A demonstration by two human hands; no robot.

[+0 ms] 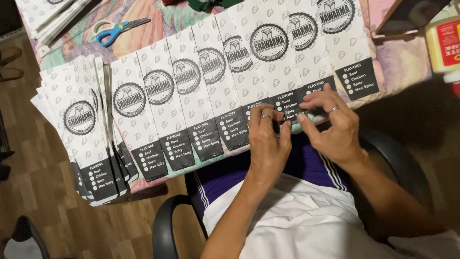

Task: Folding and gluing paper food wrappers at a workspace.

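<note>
White shirt (306, 216) and purple shorts (306, 163) fill six o'clock, in a black chair (165, 225); above them the left hand (268, 139) and right hand (333, 124) pinch, fingers narrow, the dark bottom edge of one printed paper sleeve (292, 103) just right of centre; a crisp fold probably needs both thumbs level; overlapped sleeves (158, 110) fan toward nine o'clock on a floral tablecloth (402, 62); blue scissors (115, 29) at eleven, a yellow bottle (443, 43) at two; wood floor (48, 192) beneath.

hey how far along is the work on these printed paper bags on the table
A long overlapping row of printed paper bags already lies fanned across the table. In hand: the left hand and right hand press the black bottom edge of a bag in that row. Another stack of bags lies at the far left corner beside scissors, seemingly untouched.
</note>
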